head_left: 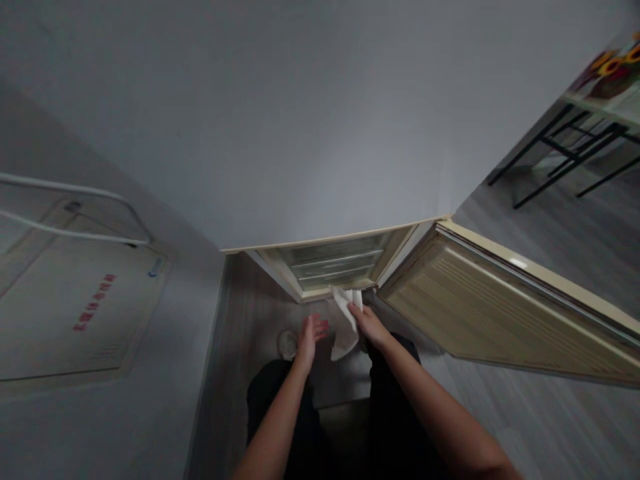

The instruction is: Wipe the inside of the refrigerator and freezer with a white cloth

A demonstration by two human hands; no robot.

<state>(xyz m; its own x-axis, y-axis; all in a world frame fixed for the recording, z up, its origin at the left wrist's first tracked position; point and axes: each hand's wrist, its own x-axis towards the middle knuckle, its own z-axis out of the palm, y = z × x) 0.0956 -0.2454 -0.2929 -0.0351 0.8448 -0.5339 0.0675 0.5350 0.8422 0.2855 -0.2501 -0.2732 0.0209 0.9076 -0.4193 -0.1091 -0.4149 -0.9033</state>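
A white cloth [345,333] hangs from my right hand [370,324], whose fingers are closed on its upper part. The cloth's top edge is by the bottom front of a cream-coloured cabinet [310,293] that looks like a small fridge or freezer. Its door [505,300] is swung out to the right, and pale shelves [335,263] show inside. To the left of the cloth, my left hand [311,331] is held in the air with its fingers stretched and apart, holding nothing.
A grey surface [320,120] rises above the cabinet. At left, a wall panel with red lettering [95,303] sits behind a white metal rail [90,193]. A black-legged table [575,147] bearing sunflowers [610,67] stands at upper right. The floor [500,207] is grey wood-look.
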